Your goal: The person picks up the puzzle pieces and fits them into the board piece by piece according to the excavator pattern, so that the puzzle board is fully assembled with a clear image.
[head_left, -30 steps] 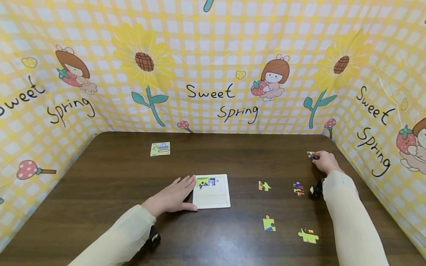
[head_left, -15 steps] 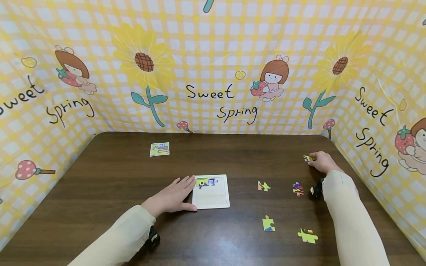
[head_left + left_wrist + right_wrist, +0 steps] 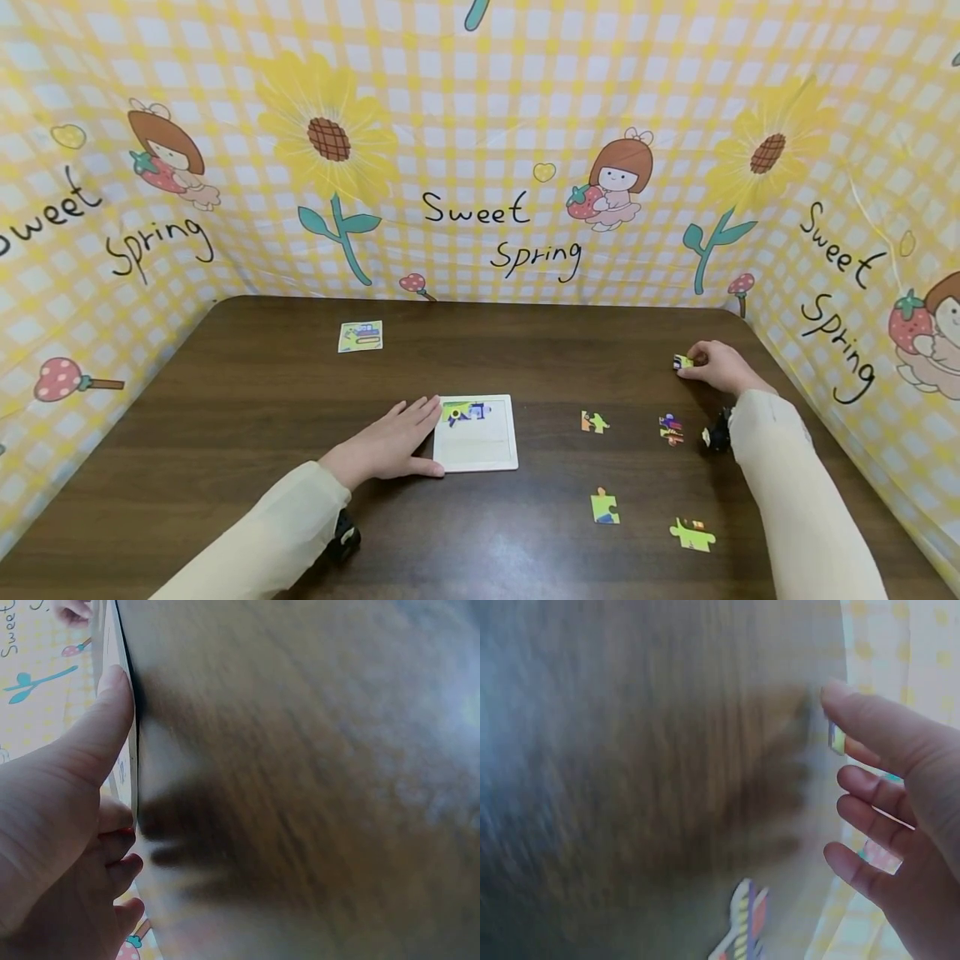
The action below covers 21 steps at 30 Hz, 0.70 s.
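Note:
My left hand (image 3: 390, 437) lies flat on the table with fingers spread, its index finger and thumb against the left edge of a white puzzle tray (image 3: 480, 454). Joined puzzle pieces (image 3: 467, 412), green and purple, fill the tray's upper left. At the table's far right, my right hand (image 3: 722, 367) pinches a small jigsaw piece (image 3: 682, 362) between thumb and index finger. In the right wrist view that piece (image 3: 835, 739) shows edge-on behind the thumb, and the other fingers are loosely bent.
Loose jigsaw pieces lie right of the tray: an orange-green one (image 3: 595, 422), a purple-red one (image 3: 671, 429), a green-blue one (image 3: 604, 507) and a green one (image 3: 693, 535). A picture card (image 3: 361, 337) lies at the back left. Patterned cloth (image 3: 480, 150) encloses the table.
My right hand has moved slightly left with the jigsaw piece, which has turned in the fingers. The left hand and the tray stay put.

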Each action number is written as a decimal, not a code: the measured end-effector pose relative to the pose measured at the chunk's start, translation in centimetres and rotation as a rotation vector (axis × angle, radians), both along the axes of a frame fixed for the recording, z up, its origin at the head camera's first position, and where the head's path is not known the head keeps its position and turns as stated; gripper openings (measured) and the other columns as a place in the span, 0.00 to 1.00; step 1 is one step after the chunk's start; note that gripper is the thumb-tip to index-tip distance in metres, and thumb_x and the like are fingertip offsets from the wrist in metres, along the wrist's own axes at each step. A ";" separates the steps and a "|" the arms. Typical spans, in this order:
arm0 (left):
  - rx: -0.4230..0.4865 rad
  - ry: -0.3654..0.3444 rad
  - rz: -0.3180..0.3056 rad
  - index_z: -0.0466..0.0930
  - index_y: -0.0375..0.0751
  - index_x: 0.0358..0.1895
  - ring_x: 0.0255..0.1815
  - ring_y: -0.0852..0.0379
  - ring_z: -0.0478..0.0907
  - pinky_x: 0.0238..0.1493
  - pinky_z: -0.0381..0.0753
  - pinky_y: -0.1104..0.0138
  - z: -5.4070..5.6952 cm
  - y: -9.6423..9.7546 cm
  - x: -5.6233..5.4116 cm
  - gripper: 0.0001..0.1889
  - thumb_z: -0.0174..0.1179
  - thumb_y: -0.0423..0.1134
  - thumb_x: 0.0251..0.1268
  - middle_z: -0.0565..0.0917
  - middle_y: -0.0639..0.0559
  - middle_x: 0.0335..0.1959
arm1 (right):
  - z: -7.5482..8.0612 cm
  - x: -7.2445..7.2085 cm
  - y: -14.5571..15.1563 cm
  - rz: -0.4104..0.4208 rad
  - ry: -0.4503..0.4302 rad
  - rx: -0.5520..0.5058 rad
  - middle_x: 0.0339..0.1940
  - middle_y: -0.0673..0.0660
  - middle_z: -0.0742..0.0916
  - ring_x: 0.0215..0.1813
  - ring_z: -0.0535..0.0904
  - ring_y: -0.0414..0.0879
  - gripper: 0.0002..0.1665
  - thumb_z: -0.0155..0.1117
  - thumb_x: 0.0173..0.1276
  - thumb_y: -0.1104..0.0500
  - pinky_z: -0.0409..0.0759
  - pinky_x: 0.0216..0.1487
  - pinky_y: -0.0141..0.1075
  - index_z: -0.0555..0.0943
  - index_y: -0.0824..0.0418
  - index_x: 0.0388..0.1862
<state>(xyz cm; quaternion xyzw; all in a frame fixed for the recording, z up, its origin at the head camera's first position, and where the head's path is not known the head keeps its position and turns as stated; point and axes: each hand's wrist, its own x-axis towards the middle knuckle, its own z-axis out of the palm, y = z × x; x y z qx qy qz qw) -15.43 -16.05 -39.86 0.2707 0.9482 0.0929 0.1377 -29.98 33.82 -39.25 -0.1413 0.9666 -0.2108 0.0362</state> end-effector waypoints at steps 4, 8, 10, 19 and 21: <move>-0.004 0.002 -0.001 0.52 0.28 0.69 0.71 0.43 0.46 0.66 0.47 0.50 0.0 0.0 0.0 0.46 0.56 0.60 0.58 0.51 0.37 0.71 | 0.4 0.0 -1.6 0.046 0.044 -0.021 0.39 0.67 0.79 0.43 0.74 0.60 0.21 0.66 0.59 0.56 0.69 0.45 0.53 0.75 0.73 0.41; -0.010 0.006 -0.004 0.52 0.28 0.69 0.71 0.42 0.46 0.66 0.46 0.50 0.1 0.0 0.0 0.46 0.56 0.60 0.58 0.51 0.37 0.71 | 1.1 0.2 -3.8 0.093 0.059 -0.042 0.42 0.67 0.80 0.47 0.74 0.62 0.21 0.67 0.59 0.57 0.69 0.49 0.54 0.76 0.73 0.43; -0.003 0.008 -0.011 0.52 0.27 0.68 0.70 0.41 0.46 0.66 0.46 0.50 0.2 0.0 0.1 0.46 0.56 0.60 0.58 0.51 0.36 0.71 | 1.4 0.4 -5.0 0.120 0.064 -0.046 0.43 0.67 0.80 0.49 0.73 0.62 0.21 0.67 0.59 0.58 0.69 0.50 0.55 0.76 0.72 0.44; 0.010 0.009 -0.015 0.52 0.26 0.68 0.70 0.41 0.47 0.66 0.47 0.49 0.3 0.1 0.2 0.46 0.56 0.59 0.59 0.51 0.35 0.70 | 2.4 1.4 -10.6 0.264 0.146 -0.065 0.41 0.62 0.82 0.47 0.75 0.58 0.20 0.70 0.55 0.58 0.71 0.50 0.51 0.79 0.70 0.43; 0.006 0.006 -0.011 0.52 0.26 0.68 0.70 0.41 0.47 0.66 0.46 0.50 0.2 0.1 0.2 0.46 0.56 0.59 0.59 0.51 0.36 0.70 | 2.5 1.8 -11.8 0.299 0.165 -0.063 0.40 0.60 0.82 0.46 0.75 0.55 0.20 0.71 0.55 0.58 0.72 0.49 0.49 0.79 0.69 0.42</move>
